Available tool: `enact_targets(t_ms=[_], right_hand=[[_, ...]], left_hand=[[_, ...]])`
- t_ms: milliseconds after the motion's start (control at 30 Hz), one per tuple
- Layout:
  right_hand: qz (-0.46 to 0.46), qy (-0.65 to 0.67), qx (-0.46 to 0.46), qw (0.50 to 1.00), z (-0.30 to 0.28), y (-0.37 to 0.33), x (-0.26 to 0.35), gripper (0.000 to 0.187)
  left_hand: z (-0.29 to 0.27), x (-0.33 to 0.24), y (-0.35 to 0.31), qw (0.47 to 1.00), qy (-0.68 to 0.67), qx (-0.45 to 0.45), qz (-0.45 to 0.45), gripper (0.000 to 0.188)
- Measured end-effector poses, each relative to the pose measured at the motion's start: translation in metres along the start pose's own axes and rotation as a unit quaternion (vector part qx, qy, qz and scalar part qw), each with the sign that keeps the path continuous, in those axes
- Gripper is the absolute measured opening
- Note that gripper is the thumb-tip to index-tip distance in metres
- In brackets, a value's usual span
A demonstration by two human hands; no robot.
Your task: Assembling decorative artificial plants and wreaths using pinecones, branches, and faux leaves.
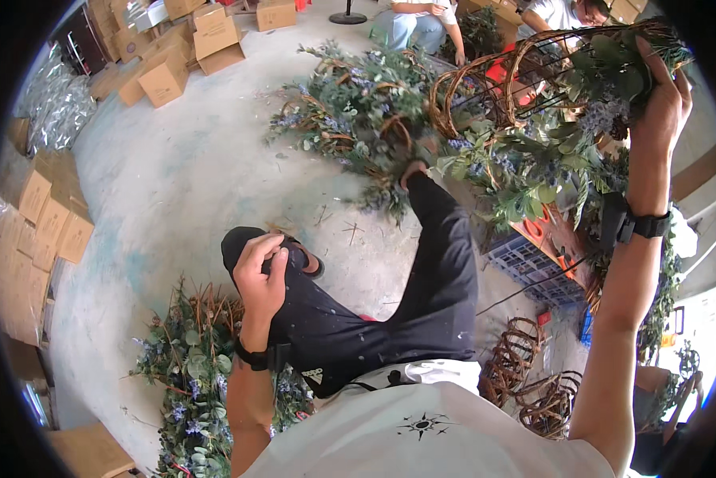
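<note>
My right hand (667,99) is raised at the far right, its fingers closed round the leafy end of a twig wreath form (513,76). Brown vine hoops and dark wires stretch leftward from the grip, with green leaves and pale blue flowers at the held end. My left hand (262,275) lies on my left knee with its fingers curled in, and nothing shows in it. Beneath the held piece, a leafy garland (525,163) lies over a low worktop. More greenery with blue flowers (342,103) is heaped on the floor by my right foot.
Orange-handled scissors (533,229) lie on the worktop above a blue plastic crate (529,267). Bare twig forms (513,358) lie at lower right, a flowered pile (194,390) at lower left. Cardboard boxes (162,76) stack along the left. Two people (413,24) work at the far side.
</note>
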State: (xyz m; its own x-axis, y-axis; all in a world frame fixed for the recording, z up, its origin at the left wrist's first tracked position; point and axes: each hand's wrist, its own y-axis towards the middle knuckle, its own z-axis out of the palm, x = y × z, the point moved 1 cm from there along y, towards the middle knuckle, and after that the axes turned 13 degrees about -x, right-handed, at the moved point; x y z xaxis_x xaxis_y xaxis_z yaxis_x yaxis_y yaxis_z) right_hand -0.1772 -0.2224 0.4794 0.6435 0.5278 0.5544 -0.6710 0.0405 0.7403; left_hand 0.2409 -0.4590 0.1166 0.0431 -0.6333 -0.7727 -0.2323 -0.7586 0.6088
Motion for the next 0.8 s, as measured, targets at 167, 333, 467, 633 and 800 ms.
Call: enact_targets(t_ms=[167,333,467,633,800], right_hand=[[0.035,-0.051,-0.030,0.998,-0.008,-0.015,-0.009,0.026],[0.131,-0.125,0.011,0.984,-0.012,-0.007,-0.069,0.023],[0.190,-0.102,0.043,0.976,-0.018,-0.009,-0.131,0.024],[0.006,-0.378,0.086,0.922,-0.091,0.049,-0.280,0.040],[-0.110,-0.452,0.050,0.884,-0.145,0.042,-0.303,0.048]], left_hand=[[-0.005,0.001,-0.003,0.999,0.023,-0.004,0.028,0.018],[-0.007,-0.001,-0.006,0.995,0.088,-0.009,0.052,0.017],[-0.008,-0.009,-0.006,0.992,0.100,0.006,0.075,0.015],[0.016,-0.016,0.005,0.989,0.115,0.032,0.091,0.015],[0.027,-0.015,0.010,0.984,0.152,0.033,0.087,0.015]])
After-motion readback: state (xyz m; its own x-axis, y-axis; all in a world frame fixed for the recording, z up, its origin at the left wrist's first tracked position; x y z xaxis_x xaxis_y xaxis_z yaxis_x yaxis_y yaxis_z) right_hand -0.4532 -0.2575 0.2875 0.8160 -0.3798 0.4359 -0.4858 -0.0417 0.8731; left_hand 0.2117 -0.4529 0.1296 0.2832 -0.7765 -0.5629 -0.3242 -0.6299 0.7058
